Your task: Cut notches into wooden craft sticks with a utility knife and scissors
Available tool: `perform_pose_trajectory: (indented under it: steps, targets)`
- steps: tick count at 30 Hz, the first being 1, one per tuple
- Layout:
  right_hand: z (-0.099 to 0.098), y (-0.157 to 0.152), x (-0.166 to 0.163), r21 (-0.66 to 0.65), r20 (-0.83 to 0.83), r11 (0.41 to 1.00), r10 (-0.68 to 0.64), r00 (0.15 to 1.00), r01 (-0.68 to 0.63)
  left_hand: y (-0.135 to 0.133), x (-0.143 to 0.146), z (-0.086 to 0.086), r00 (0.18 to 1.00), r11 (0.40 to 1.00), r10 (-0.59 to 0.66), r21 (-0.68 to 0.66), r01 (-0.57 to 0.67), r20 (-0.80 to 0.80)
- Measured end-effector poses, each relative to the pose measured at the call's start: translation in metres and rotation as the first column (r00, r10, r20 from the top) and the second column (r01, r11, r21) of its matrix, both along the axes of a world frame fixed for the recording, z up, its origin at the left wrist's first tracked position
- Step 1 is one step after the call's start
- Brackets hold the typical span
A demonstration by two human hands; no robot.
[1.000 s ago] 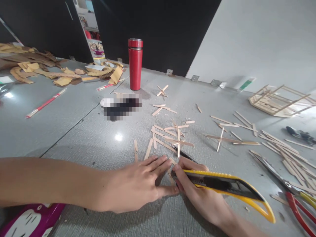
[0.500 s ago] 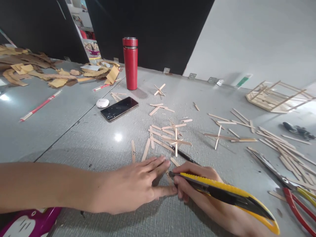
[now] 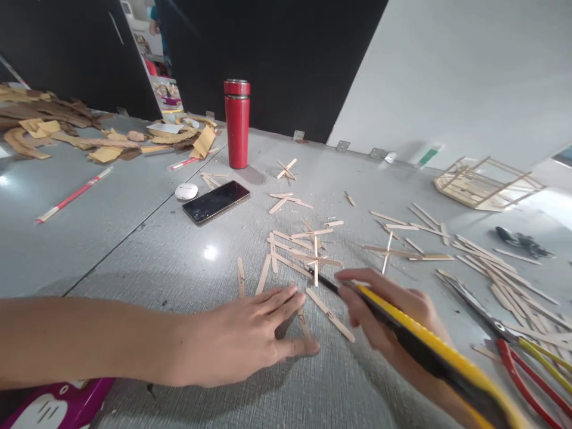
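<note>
My left hand [image 3: 250,333] lies flat on the table with its fingers stretched out. Its fingertips and thumb press on the two ends of a small wooden craft stick [image 3: 303,322], which has a dark outline drawn on it. My right hand [image 3: 393,316] grips a yellow and black utility knife [image 3: 415,333], raised a little to the right of that stick. Between the hands lies another marked craft stick [image 3: 329,313]. Just beyond the fingers are a black pen [image 3: 325,281], partly hidden, and a crossed stick piece [image 3: 316,259].
A red bottle [image 3: 237,125], a phone [image 3: 217,202] and a white earbud case [image 3: 186,191] stand farther back. At the right are scissors [image 3: 496,325], red- and yellow-handled tools, loose sticks [image 3: 504,280] and a stick frame [image 3: 487,185]. Cardboard scraps [image 3: 107,140] cover the back left.
My right hand has drawn the utility knife away from the stick, up and to the right, uncovering the marked stick beside it. My left hand stays in place.
</note>
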State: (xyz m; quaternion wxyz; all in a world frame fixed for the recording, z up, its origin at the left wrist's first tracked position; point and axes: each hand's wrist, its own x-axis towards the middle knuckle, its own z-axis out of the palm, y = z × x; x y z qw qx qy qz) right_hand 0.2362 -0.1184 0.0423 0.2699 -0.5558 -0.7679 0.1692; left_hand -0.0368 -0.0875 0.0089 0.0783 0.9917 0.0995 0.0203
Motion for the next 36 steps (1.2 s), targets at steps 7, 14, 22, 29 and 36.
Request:
perform_pose_trajectory:
  steps: [7, 14, 22, 29, 36]
  targets:
    - [-0.01, 0.036, 0.088, 0.232, 0.581, 0.971, -0.085, 0.809, -0.064, 0.003, 0.001, 0.01, 0.999, 0.998, -0.048, 0.028, 0.048, -0.007]
    - [-0.025, 0.022, 0.118, 0.201, 0.537, 0.979, -0.146, 0.831, 0.042, 0.003, 0.002, 0.009, 0.995, 0.997, -0.068, 0.052, 0.065, 0.068]
    - [-0.009, 0.061, 0.191, 0.164, 0.531, 0.97, -0.24, 0.813, 0.18, 0.001, 0.005, 0.008, 0.998, 0.997, -0.007, 0.071, 0.002, 0.06]
    - [0.001, 0.066, 0.172, 0.163, 0.422, 0.961, -0.271, 0.865, 0.222, -0.014, -0.002, 0.0, 0.992, 0.991, 0.116, 0.069, -0.119, 0.039]
    - [0.02, 0.034, 0.12, 0.162, -0.088, 0.844, -0.504, 0.859, 0.512, -0.018, -0.001, -0.002, 0.992, 0.989, 0.128, 0.079, -0.128, -0.004]
